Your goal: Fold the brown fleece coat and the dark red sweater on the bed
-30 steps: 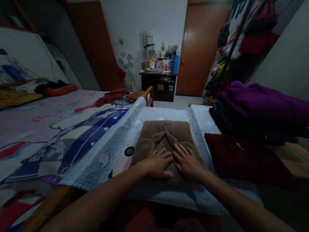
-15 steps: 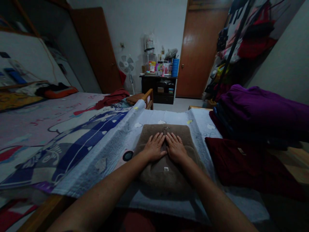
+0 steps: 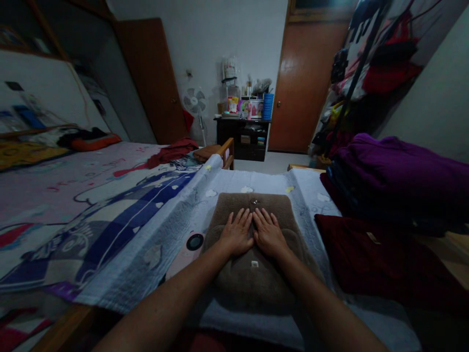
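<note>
A folded brown plush garment [image 3: 271, 200] lies in front of me, with a small metal button near its far edge and a small white tag nearer to me. My left hand [image 3: 237, 233] rests flat on it, fingers stretched forward. Beside it my right hand [image 3: 269, 232] lies palm down in the same way, the two hands almost touching at the thumbs and index fingers. Neither hand grips the cloth. Left of the garment is a flat pink object [image 3: 183, 256] with a dark round disc on it, partly covered by my left forearm.
The garment lies on a light blue patterned sheet [image 3: 238, 178]. To the right are a folded dark red garment [image 3: 366, 264] and a pile with purple cloth [image 3: 406, 166] on top. A bed [image 3: 88, 168] is on the left. A fan [image 3: 196, 102] and dark cabinet [image 3: 240, 139] stand behind.
The view has tilted up slightly, so everything sits a little lower. My hands stay flat on the brown garment, and more of the pink object shows beside my left forearm.
</note>
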A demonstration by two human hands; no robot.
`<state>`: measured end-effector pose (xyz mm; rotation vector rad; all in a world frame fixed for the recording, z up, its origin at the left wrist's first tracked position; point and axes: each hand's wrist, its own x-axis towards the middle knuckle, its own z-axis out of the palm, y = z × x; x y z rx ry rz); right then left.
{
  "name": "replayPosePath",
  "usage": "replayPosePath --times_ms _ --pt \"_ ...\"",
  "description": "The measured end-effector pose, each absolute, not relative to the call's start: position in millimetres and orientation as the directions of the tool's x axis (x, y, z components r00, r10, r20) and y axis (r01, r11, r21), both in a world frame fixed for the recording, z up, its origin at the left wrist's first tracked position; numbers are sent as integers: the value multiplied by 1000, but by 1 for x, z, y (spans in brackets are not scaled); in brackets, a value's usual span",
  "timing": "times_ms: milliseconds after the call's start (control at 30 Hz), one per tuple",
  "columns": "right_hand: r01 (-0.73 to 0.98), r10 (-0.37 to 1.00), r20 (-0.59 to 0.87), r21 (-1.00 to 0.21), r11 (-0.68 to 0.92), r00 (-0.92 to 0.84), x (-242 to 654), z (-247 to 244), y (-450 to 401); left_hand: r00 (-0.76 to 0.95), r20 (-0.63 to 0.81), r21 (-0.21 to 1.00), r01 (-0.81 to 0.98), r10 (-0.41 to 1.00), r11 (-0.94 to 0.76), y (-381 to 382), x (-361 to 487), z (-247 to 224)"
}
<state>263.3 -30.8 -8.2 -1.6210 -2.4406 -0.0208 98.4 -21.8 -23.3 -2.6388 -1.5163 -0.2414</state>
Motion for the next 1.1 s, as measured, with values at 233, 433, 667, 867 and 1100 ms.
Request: replayPosePath --times_ms 233,433,667,867,1100 --pt "907 909 218 -155 392 -356 264 -6 -33 483 169 47 867 859 -496 -23 98 -18" --pt "845 907 216 -337 416 -361 274 5 -30 538 108 355 764 836 -538 -1 85 17" --pt "783 918 260 -483 392 -299 287 39 0 387 231 232 869 893 -437 34 91 42" --pt "947 965 214 -249 203 -151 282 26 11 403 165 111 899 900 -423 37 109 15" --pt "972 975 185 -176 158 -125 280 8 6 375 183 49 920 909 -389 34 112 -5"
